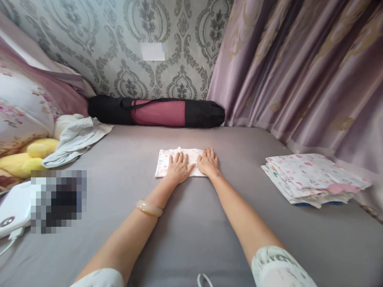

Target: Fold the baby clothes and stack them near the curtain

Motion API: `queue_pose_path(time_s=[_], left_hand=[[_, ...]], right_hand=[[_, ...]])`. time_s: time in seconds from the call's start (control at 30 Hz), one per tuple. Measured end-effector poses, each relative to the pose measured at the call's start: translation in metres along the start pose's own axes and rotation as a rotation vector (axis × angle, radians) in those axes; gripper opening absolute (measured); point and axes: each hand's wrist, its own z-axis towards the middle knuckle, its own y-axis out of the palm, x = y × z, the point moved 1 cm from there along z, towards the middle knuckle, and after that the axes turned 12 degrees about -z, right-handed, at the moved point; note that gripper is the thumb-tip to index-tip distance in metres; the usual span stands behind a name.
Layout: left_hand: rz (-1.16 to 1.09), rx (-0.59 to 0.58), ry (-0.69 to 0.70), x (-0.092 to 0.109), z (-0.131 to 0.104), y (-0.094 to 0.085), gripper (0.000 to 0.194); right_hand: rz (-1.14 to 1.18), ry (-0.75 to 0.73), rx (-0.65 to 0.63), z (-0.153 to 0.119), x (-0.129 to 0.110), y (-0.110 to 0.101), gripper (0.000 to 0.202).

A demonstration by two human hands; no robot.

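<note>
A small folded white cloth point(163, 163) with a pale printed pattern lies flat on the grey bed sheet point(185, 223). My left hand point(180, 167) rests palm down on its middle, fingers stretched out and spread. At the cloth's right end, my right hand point(208, 161) also lies flat, partly on the cloth and partly over its edge. Neither hand grips anything. The part of the cloth under my palms is hidden. A light bangle point(149, 208) sits on my left forearm.
Folded printed cloths point(317, 175) are stacked at the right, near the purple curtain point(269, 63). A long black and maroon bag point(158, 113) lies along the wall. At left are a grey cloth point(74, 137), a yellow plush point(38, 151) and a white device point(14, 207) with a cable.
</note>
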Motion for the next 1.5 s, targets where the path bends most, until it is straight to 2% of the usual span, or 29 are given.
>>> queue_pose_path(time_s=[0.1,0.2,0.33,0.4,0.53,0.73,0.87,0.97,1.07,1.17,1.33,1.43,1.5], left_hand=[[0.005,-0.023,0.023,0.001,0.003,-0.009,0.068],[-0.026,-0.073,0.029,-0.005,0.015,-0.024,0.057],[-0.039,-0.108,-0.106,-0.033,0.040,-0.046,0.041],[-0.016,-0.179,-0.171,-0.050,0.050,-0.053,0.036],[-0.025,-0.300,-0.224,-0.077,0.067,-0.059,0.035],[-0.202,-0.438,-0.205,-0.096,0.086,-0.058,0.043],[-0.358,-0.408,-0.204,-0.104,0.087,-0.055,0.044],[-0.440,-0.397,-0.174,-0.107,0.083,-0.054,0.038],[-0.498,-0.391,-0.154,-0.108,0.075,-0.061,0.033],[-0.624,-0.395,-0.095,-0.104,0.063,-0.082,0.035],[-0.737,-0.360,0.007,-0.091,0.047,-0.133,0.037],[-0.728,-0.269,0.037,-0.086,0.048,-0.153,0.036],[-0.721,-0.143,0.076,-0.085,0.052,-0.159,0.037]], right_hand=[[-0.015,-0.035,-0.015,0.003,0.003,-0.005,0.057],[-0.043,-0.121,-0.034,0.010,0.012,-0.014,0.050],[-0.083,-0.232,-0.083,0.026,0.029,-0.023,0.041],[-0.101,-0.272,-0.120,0.035,0.035,-0.026,0.040],[-0.081,-0.292,-0.241,0.053,0.040,-0.029,0.038],[-0.008,-0.320,-0.354,0.068,0.042,-0.044,0.035],[0.108,-0.399,-0.342,0.067,0.049,-0.057,0.029],[0.264,-0.503,-0.332,0.061,0.054,-0.068,0.023],[0.397,-0.556,-0.338,0.053,0.060,-0.081,0.022],[0.504,-0.565,-0.341,0.045,0.066,-0.093,0.023],[0.572,-0.535,-0.301,0.039,0.077,-0.110,0.024],[0.590,-0.509,-0.247,0.039,0.082,-0.121,0.025],[0.612,-0.496,-0.197,0.040,0.085,-0.126,0.025]])
